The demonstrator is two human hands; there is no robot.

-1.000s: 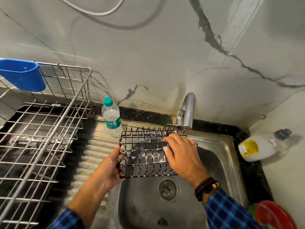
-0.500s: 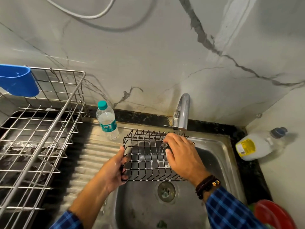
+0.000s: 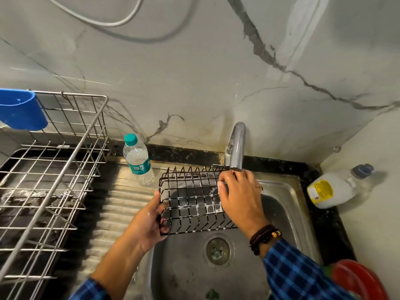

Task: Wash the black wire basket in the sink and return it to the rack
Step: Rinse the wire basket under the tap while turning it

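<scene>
Steel rack (image 3: 65, 169) stands left, ready for return. Left hand (image 3: 149, 221) grips left end of basket (image 3: 190, 200), holding it tilted over sink (image 3: 281, 213), likely so suds drain. Right hand (image 3: 238, 200) curls over far right rim, thumb inside, probably scrubbing soapy wires just below tap (image 3: 237, 148).

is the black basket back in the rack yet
No, the left hand grips the black wire basket above the sink, apart from the rack.
</scene>
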